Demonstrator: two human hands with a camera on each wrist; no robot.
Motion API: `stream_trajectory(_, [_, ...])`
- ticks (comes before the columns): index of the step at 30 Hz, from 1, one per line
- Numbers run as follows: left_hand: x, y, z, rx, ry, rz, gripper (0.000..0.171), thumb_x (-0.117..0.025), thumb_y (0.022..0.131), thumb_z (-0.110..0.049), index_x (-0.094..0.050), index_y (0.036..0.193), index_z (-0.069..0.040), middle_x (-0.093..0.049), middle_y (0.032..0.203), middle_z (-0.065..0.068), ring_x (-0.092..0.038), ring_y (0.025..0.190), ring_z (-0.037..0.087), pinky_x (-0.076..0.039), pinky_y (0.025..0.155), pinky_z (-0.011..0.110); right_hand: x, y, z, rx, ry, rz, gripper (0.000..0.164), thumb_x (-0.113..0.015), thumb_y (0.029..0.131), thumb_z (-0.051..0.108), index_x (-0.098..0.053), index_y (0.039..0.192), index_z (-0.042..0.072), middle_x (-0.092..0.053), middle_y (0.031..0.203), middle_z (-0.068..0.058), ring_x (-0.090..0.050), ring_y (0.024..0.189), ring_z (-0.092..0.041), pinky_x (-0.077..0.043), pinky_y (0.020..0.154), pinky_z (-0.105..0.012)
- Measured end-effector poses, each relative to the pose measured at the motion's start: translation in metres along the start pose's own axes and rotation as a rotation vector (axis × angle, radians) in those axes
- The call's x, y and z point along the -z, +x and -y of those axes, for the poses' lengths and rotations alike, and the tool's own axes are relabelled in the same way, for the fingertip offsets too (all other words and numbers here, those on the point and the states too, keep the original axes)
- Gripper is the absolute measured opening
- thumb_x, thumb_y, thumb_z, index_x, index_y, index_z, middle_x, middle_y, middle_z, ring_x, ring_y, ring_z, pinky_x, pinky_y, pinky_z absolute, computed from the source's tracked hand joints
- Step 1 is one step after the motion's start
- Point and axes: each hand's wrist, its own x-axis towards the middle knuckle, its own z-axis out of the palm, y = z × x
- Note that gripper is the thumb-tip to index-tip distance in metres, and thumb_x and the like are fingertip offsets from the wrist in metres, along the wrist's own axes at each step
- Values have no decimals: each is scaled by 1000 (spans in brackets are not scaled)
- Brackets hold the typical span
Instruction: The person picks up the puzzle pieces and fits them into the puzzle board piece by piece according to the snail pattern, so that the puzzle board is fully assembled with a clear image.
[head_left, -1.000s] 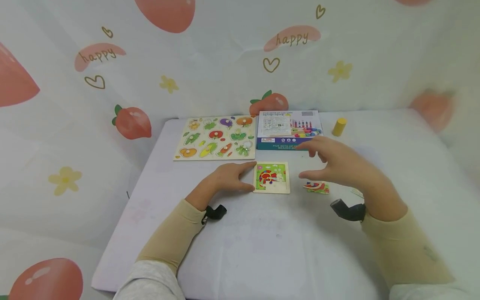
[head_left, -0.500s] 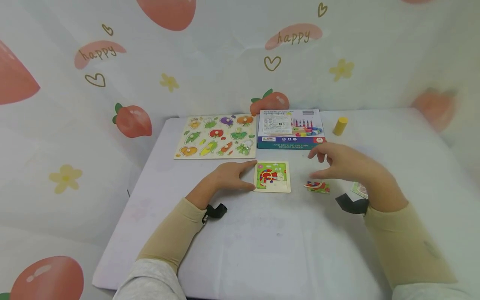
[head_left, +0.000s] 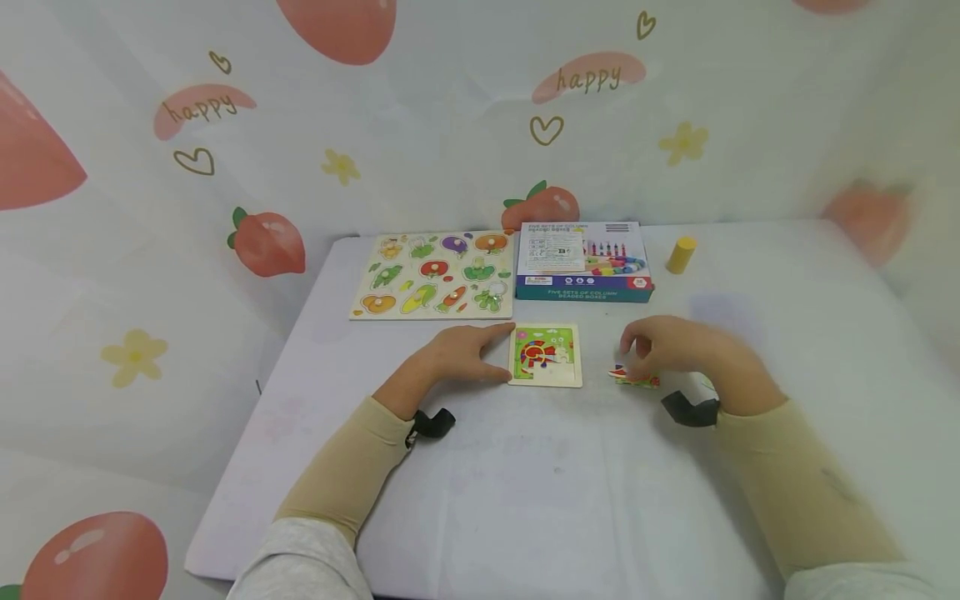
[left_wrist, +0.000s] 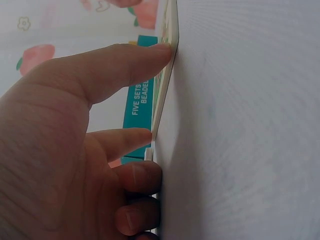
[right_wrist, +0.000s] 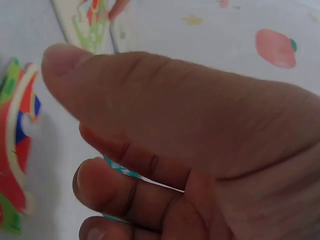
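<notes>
A small square wooden jigsaw board [head_left: 557, 374] with a red snail picture lies mid-table. Its lower right part shows bare wood. My left hand [head_left: 457, 354] touches the board's left side, thumb at the near corner and index finger at the far corner; in the left wrist view the thumb [left_wrist: 125, 62] rests on its edge. Over the loose red and green jigsaw pieces [head_left: 647, 384] hovers my right hand [head_left: 671, 346], fingers bent and thumb lowered. In the right wrist view the thumb is apart from the nearest jigsaw piece [right_wrist: 14, 145], and nothing is held.
A vegetable peg puzzle [head_left: 431, 275] lies at the back left, beside a beaded-toy box [head_left: 585, 283]. A yellow cylinder [head_left: 681, 255] stands right of the box. Part of a pale green piece [head_left: 707, 382] shows by my right wrist.
My right hand has moved down over the loose pieces, its fingers drawing closer to the thumb. My left hand has stayed at the board's left side.
</notes>
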Motion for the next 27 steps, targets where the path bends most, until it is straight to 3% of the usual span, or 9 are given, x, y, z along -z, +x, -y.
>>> stream_trajectory(4, [0, -1, -1, 6, -5, 6, 90, -72, 85, -59, -32, 162, -34, -49, 154, 5, -50, 130, 24, -36, 111, 50, -10, 10, 0, -44, -30, 36, 41, -86, 82, 29, -66, 113, 11, -62, 98, -7, -57, 91, -25, -50, 76, -38])
stream_trajectory(8, [2, -2, -2, 11, -5, 12, 90, -71, 84, -59, -32, 162, -34, -48, 154, 5, -49, 131, 25, -36, 112, 50, -15, 14, 2, -51, -50, 43, 34, -85, 82, 25, -67, 108, 11, -64, 97, -6, -58, 88, -25, -50, 77, -40])
stream_trajectory(14, [2, -2, -3, 12, -14, 14, 90, -71, 85, -59, -32, 162, -34, -47, 155, 5, -48, 134, 25, -34, 113, 50, -15, 15, 1, -29, -35, 41, 27, -84, 84, 22, -68, 102, 11, -63, 91, -6, -58, 82, -22, -49, 71, -35])
stream_trajectory(27, [3, -4, -4, -7, 3, 2, 90, -71, 85, -58, -33, 162, -32, -51, 152, 6, -51, 129, 24, -37, 111, 48, -12, 14, -4, -43, 13, 75, 32, -79, 80, 18, -64, 107, 8, -60, 94, -7, -57, 87, -23, -49, 72, -34])
